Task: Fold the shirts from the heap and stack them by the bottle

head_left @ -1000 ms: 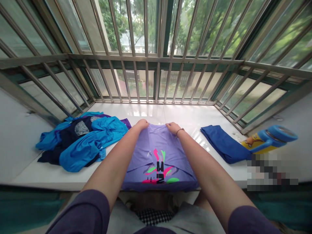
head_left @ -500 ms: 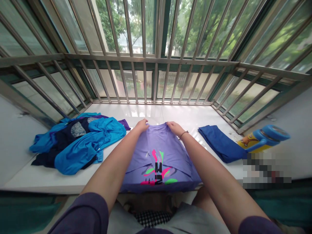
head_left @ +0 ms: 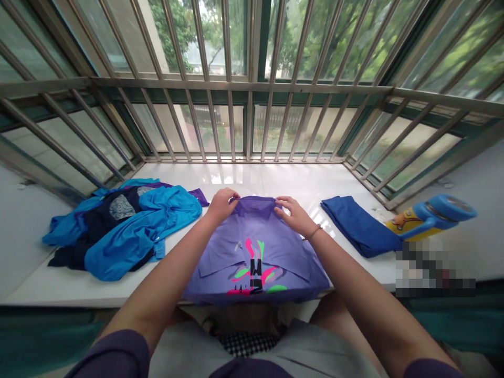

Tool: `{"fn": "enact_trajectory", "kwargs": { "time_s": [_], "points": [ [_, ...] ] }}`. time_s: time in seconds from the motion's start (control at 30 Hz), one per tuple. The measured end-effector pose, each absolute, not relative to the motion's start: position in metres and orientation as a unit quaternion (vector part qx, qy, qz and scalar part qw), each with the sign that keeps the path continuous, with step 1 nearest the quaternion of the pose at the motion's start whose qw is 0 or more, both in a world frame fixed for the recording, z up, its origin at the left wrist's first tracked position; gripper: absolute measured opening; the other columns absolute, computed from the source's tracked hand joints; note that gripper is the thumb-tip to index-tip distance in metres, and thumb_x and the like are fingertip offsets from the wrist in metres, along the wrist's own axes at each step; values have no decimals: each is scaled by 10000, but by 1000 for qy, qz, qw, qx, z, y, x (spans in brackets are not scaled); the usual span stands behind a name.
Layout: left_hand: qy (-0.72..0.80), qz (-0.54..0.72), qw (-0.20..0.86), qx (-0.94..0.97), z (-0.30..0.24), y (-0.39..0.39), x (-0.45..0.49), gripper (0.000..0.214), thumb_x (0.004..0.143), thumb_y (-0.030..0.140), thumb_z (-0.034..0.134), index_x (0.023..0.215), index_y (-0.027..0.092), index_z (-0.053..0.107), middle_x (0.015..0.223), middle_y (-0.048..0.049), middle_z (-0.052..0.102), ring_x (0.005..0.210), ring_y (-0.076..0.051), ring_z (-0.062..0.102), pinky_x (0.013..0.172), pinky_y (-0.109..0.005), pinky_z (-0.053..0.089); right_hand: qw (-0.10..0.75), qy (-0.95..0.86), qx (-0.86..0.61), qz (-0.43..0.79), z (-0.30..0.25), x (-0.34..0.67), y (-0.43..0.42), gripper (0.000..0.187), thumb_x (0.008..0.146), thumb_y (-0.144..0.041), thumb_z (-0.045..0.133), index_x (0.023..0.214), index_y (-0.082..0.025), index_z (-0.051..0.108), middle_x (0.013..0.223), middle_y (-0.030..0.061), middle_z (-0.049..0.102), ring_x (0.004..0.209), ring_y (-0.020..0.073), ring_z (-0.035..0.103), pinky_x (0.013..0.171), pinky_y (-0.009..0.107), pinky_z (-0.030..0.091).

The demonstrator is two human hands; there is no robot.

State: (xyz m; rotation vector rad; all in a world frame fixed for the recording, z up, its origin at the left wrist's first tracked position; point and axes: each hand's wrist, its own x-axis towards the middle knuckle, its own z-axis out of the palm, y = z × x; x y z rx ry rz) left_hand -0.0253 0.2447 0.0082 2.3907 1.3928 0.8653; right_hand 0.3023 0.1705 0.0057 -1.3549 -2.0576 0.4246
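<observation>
Left of the purple T-shirt [head_left: 252, 257] on the white windowsill [head_left: 299, 178], blue clothes [head_left: 129, 247] heap; at its collar the left hand [head_left: 222, 206] pinches the fabric, the right hand [head_left: 294, 215] rests part-open beside it; further right lie folded blue cloth [head_left: 360, 226] and a lint shaver [head_left: 433, 220].

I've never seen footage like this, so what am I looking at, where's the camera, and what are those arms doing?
There's no machine here. These are a person's own two bare arms, filmed by one camera worn on their head, looking forward and down. Their left hand and right hand are at the collar end of a lavender T-shirt with a pink and green print, lying on a white window sill. I can't tell whether they grip it. To the left lies a heap of blue clothes; to the right, a folded blue garment and a blue-and-yellow device. Metal bars cross the window behind.
</observation>
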Motion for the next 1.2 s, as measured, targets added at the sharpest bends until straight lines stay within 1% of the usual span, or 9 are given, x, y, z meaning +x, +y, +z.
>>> {"fn": "enact_trajectory", "kwargs": {
  "time_s": [0.1, 0.23, 0.47, 0.6, 0.7, 0.8, 0.87, 1.03, 1.2],
  "points": [
    [398, 356, 101, 839, 7, 186, -45, 86, 978, 201, 695, 989, 229, 775, 1024, -64, 775, 1036, -253, 689, 987, -412, 532, 335, -821, -451, 97, 10, 312, 116, 420, 1054, -474, 663, 1403, -251, 734, 1471, 141, 681, 1471, 321, 559, 1260, 570, 461],
    [371, 357, 99, 852, -12, 108, -65, 122, 979, 180, 720, 1042, 264, 781, 1074, -57, 768, 1031, -240, 696, 946, -399, 532, 305, -850, -427, 54, 4, 316, 41, 421, 1042, -343, 702, 1456, -272, 695, 1505, 115, 677, 1533, 329, 505, 1267, 586, 463],
    [389, 267, 91, 877, -62, 44, -77, 134, 972, 148, 735, 1039, 254, 780, 1111, -61, 785, 1048, -253, 708, 914, -414, 527, 219, -869, -443, 32, -53, 314, -26, 378, 1037, -272, 668, 1409, -258, 729, 1505, 98, 699, 1463, 331, 591, 1221, 596, 513],
    [383, 227, 100, 890, -60, 39, -80, 106, 1001, 204, 721, 1054, 253, 797, 1134, -71, 798, 1058, -255, 714, 929, -423, 533, 211, -857, -468, 33, -64, 313, -30, 371, 1044, -250, 634, 1398, -232, 740, 1481, 116, 714, 1449, 319, 604, 1184, 566, 552],
    [387, 194, 126, 893, -47, 38, -80, 93, 1015, 297, 717, 1029, 261, 802, 1125, -76, 801, 1080, -263, 718, 961, -436, 545, 228, -843, -486, 40, -55, 310, -28, 295, 1049, -265, 625, 1298, -245, 781, 1419, 115, 747, 1409, 322, 632, 1157, 578, 566],
    [406, 183, 139, 885, -33, 42, -74, 194, 1065, 353, 629, 1017, 255, 790, 1103, -92, 802, 1080, -268, 720, 985, -459, 557, 253, -817, -517, 37, -41, 302, -21, 213, 1059, -273, 603, 1133, -244, 801, 1356, 116, 768, 1343, 327, 669, 1158, 605, 556],
    [425, 200, 127, 874, -29, 50, -68, 258, 1094, 328, 543, 1052, 251, 786, 1117, -105, 800, 1092, -272, 717, 1015, -476, 561, 267, -808, -524, 36, -33, 292, -11, 229, 1070, -268, 571, 1108, -241, 796, 1352, 119, 765, 1341, 321, 668, 1171, 603, 544],
    [504, 175, 89, 841, -32, 98, -56, 284, 1052, 221, 533, 1226, 226, 757, 1270, -136, 772, 1206, -293, 699, 1087, -458, 547, 242, -810, -534, 25, -30, 269, 38, 332, 1094, -253, 483, 1258, -228, 770, 1408, 123, 744, 1382, 310, 639, 1221, 577, 485],
    [565, 49, 116, 815, -28, 159, -69, 322, 910, 351, 770, 1198, 208, 773, 1270, -177, 754, 1233, -366, 680, 1001, -428, 547, 92, -768, -631, 53, -25, 277, 95, 395, 1045, -281, 609, 1413, -163, 688, 1414, 208, 704, 1308, 332, 657, 1124, 465, 520]
  ]
}}
